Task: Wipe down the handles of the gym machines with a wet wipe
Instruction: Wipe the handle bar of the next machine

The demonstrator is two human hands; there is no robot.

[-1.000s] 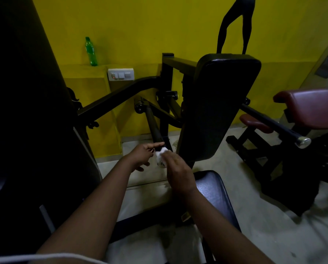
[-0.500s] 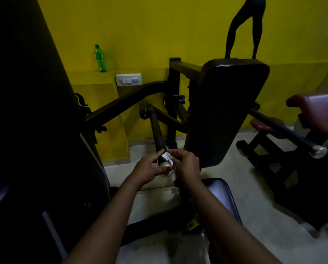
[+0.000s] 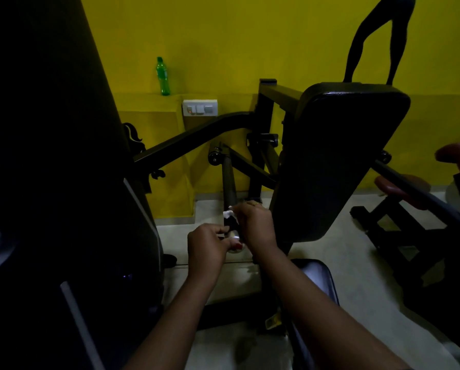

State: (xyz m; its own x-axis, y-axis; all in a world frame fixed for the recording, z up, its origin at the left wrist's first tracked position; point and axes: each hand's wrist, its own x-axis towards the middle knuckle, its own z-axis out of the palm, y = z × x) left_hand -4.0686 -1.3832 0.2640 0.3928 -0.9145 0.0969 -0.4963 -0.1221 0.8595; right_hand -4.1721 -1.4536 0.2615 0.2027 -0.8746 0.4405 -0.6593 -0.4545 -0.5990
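Wipe (image 3: 227, 214) bunched on handle (image 3: 229, 182) near chrome end, 12 o'clock of my left hand (image 3: 210, 245). My right hand (image 3: 257, 227) fingers pinch wipe against handle; left fingers curl round handle end. Risk: small wad slips from pinch, leaving stretch toward 12 o'clock unwiped.

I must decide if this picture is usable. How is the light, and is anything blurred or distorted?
Head view: dim overall; the left side is nearly black, the yellow wall is best lit; the wipe, handle, left hand and right hand look slightly soft but readable; the wide lens tilts uprights near the borders.
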